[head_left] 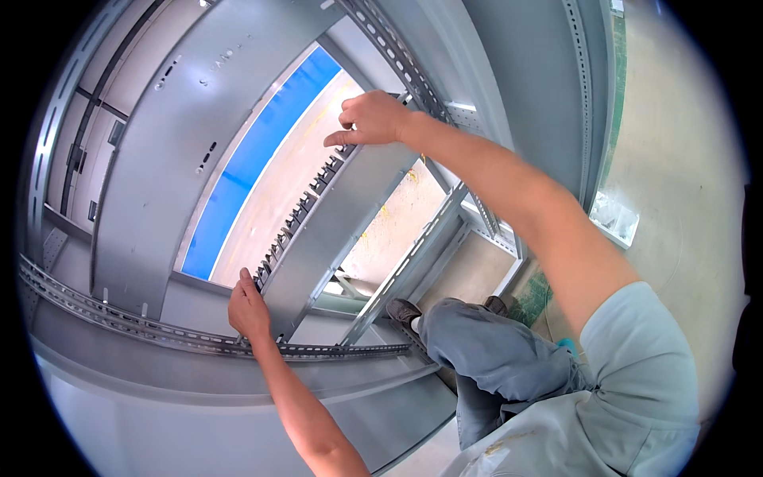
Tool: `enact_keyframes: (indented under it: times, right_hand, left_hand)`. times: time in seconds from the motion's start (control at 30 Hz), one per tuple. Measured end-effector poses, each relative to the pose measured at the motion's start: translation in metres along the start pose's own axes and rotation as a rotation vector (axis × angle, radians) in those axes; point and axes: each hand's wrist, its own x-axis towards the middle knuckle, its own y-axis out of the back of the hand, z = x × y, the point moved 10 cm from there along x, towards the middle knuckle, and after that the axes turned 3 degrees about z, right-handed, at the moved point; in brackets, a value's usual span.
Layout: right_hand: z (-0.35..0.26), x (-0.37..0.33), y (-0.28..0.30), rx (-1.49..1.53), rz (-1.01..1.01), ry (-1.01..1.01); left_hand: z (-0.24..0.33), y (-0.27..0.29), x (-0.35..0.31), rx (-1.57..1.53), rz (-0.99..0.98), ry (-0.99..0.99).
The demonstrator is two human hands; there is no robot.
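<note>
A clear plastic packet (pixel 613 216) is lying on the pale green floor (pixel 675 143) (contents unreadable). Inside the grey metal cabinet frame (pixel 159 159), the left hand (pixel 249 308) is gripping the lower end of a slotted grey metal panel (pixel 334 222); the right hand (pixel 373 118) is pinching its upper edge.

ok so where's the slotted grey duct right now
In the head view, the slotted grey duct runs diagonally through the middle of the metal cabinet, with the left hand at its lower end and the right hand at its upper end.

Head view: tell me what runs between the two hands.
In the head view, a grey slotted duct spans from the left hand to the right hand, both touching it.
</note>
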Motion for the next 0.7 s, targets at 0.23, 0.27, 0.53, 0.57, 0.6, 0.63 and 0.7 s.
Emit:
enact_keyframes:
  times: [0.23, 0.27, 0.53, 0.57, 0.6, 0.63, 0.7]
  right_hand:
    - [0.020, -0.001, -0.014, -0.127, -0.172, -0.066]
    - [0.020, 0.004, -0.014, -0.097, -0.200, -0.075]
    - [0.042, 0.005, -0.006, -0.125, -0.202, -0.096]
    - [0.040, 0.008, -0.006, -0.152, -0.168, -0.081]
    - [0.041, 0.006, -0.009, -0.148, -0.190, -0.093]
    - [0.043, 0.004, -0.011, -0.146, -0.212, -0.104]
    - [0.038, 0.009, -0.008, -0.110, -0.204, -0.098]
  left_hand:
    - [0.011, -0.001, -0.008, -0.024, 0.042, -0.047]
    - [0.009, 0.002, -0.004, -0.020, 0.057, -0.047]
    - [0.012, 0.003, 0.001, -0.023, 0.027, -0.047]
    - [0.012, 0.005, 0.000, -0.044, 0.072, -0.050]
    - [0.010, 0.000, -0.001, -0.037, 0.043, -0.040]
    - [0.008, -0.003, -0.001, -0.031, 0.015, -0.031]
    - [0.000, -0.001, 0.000, -0.024, 0.012, -0.015]
